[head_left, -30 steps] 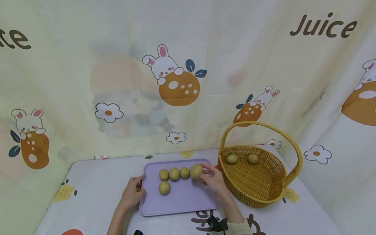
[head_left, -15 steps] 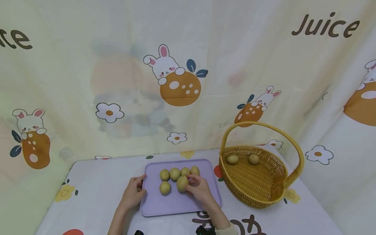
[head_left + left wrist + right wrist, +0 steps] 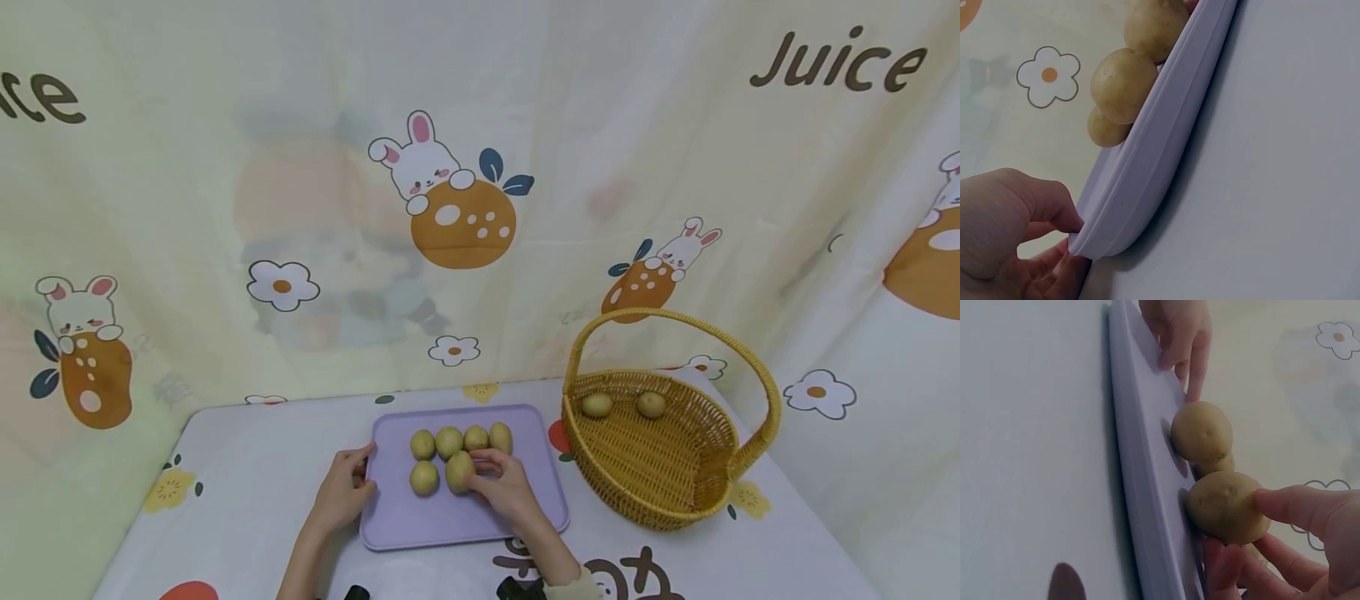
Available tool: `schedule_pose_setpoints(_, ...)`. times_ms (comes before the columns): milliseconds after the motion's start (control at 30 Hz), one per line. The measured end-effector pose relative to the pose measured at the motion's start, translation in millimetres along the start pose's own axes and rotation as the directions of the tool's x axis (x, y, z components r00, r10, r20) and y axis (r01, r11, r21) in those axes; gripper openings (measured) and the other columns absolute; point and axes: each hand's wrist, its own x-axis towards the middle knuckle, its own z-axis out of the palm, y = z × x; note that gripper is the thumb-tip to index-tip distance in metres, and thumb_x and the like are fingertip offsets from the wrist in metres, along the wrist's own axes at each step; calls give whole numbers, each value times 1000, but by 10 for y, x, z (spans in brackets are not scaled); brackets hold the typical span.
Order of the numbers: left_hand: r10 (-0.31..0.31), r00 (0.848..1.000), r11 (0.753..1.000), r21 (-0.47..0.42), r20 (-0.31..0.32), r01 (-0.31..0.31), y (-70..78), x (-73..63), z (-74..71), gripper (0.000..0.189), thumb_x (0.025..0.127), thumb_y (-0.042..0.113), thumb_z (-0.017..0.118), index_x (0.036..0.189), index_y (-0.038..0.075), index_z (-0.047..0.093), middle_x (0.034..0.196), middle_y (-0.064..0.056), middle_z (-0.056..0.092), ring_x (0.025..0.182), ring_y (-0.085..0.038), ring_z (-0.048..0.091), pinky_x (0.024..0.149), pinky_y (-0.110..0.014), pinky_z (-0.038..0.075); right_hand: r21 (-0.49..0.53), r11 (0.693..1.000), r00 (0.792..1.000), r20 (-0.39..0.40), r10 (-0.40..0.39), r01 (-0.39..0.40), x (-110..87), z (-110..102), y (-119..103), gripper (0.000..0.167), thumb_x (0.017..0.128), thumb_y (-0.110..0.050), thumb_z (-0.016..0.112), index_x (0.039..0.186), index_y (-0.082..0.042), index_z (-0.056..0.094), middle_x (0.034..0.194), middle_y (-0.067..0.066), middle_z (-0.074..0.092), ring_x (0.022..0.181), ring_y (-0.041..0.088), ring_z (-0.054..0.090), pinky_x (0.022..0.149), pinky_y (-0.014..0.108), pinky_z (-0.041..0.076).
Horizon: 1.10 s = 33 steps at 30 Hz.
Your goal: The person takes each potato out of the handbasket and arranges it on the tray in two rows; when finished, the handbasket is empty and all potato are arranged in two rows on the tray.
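Observation:
My right hand pinches a potato between thumb and fingers, low over the purple tray. In the right wrist view the thumb lies on top of this potato. Just left of it sits another potato. Behind them several potatoes stand in a row along the tray's far half. At the tray's left edge my left hand grips the rim; the left wrist view shows its thumb and fingers on either side of the rim.
Right of the tray stands a yellow wicker basket with a tall arched handle and two potatoes inside. A patterned white cloth covers the table. A printed curtain hangs behind it.
My right hand first set a potato at the right end of the back row, then moved left and nearer with another, beside the front potato. The left hand stayed on the rim.

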Motion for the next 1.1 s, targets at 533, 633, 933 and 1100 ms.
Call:
schedule_pose_setpoints(533, 6, 1000, 1000, 27, -10, -5, 2, 8, 8, 61, 76, -2, 63, 137, -5, 54, 117, -20, 52, 92, -22, 57, 79, -34, 46, -83, 996, 1000, 23, -16, 17, 8, 31, 23, 33, 84, 6, 64, 114, 19, 59, 98, 28, 66, 79, 14, 61, 61, 26, 51)
schedule_pose_setpoints(633, 16, 1000, 1000, 20, -14, -16, 13, -1, 7, 61, 76, -3, 64, 136, -6, 54, 116, -20, 52, 92, -23, 57, 79, -34, 46, -81, 996, 999, 22, -28, 30, 11, 30, 57, 32, 85, 2, 65, 112, 18, 61, 99, 27, 67, 79, 13, 62, 59, 24, 51)
schedule_pose_setpoints(933, 30, 999, 1000, 2, -22, -30, 37, -3, -5, 61, 76, -3, 64, 136, -6, 55, 117, -21, 53, 93, -24, 59, 81, -35, 49, -105, 993, 999, 5, -54, 54, 4, -54, 6, 33, 83, -2, 68, 110, 17, 63, 96, 22, 70, 79, 12, 64, 64, 23, 51)
schedule_pose_setpoints(1100, 17, 1000, 1000, 6, -13, -17, 27, -9, -6, 61, 76, -2, 63, 137, -5, 54, 118, -21, 52, 95, -24, 59, 83, -37, 48, -159, 984, 996, -9, -85, 82, 44, -166, -59, 34, 84, -3, 67, 111, 17, 63, 91, 20, 70, 77, 16, 66, 62, 23, 51)
